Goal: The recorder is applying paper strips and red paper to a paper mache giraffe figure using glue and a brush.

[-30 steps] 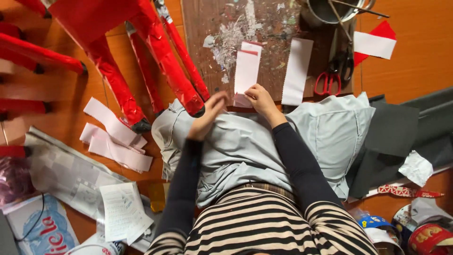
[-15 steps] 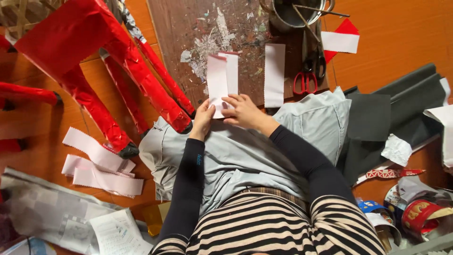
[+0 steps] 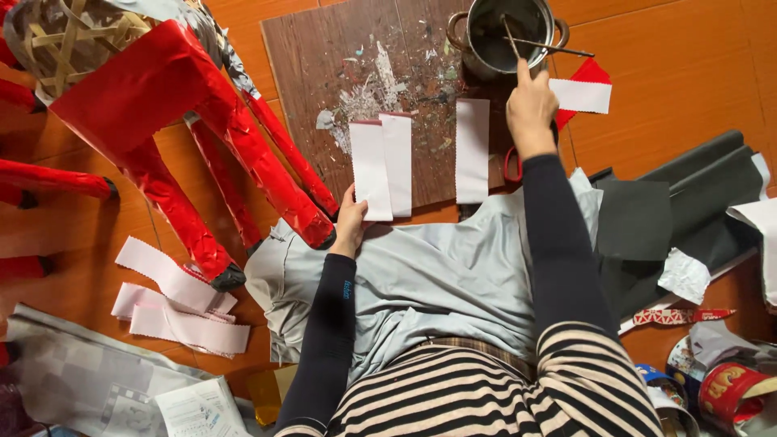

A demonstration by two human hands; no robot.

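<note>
Since 0.5 s ago: R hand has left the strips and gone up to the pot at 1 o'clock; L hand stayed at the strips' lower edge; view tilted, pot now fully in frame.

Layout, large to small:
- Red paper-wrapped frame with long legs (image 3: 174, 137), 10 o'clock, rests on the orange floor.
- Dark brown wooden board, glue-smeared (image 3: 324, 73), 12 o'clock, just beyond the grey cloth on the lap (image 3: 437, 275).
- Round metal pot with two handles (image 3: 508, 34), on the board's far R corner, dark inside.
- White paper strips with pinked edges (image 3: 384, 166), two side by side, overlapping, centre of board; a third lies just R, apart.
- Thin stick (image 3: 510, 36) leaning in the pot.

Hands:
- right hand (image 3: 530, 109): fingers closed about the stick's lower end, index raised along it.
- left hand (image 3: 350, 226): thumb and fingers pinch the nearest strip's bottom edge.

Technique note (judgement): load the stick lightly, wipe excess on the pot rim so drips miss the clean strips. Keep L pinch firm so the strip doesn't slide. Spread thin, edge to edge.
</note>
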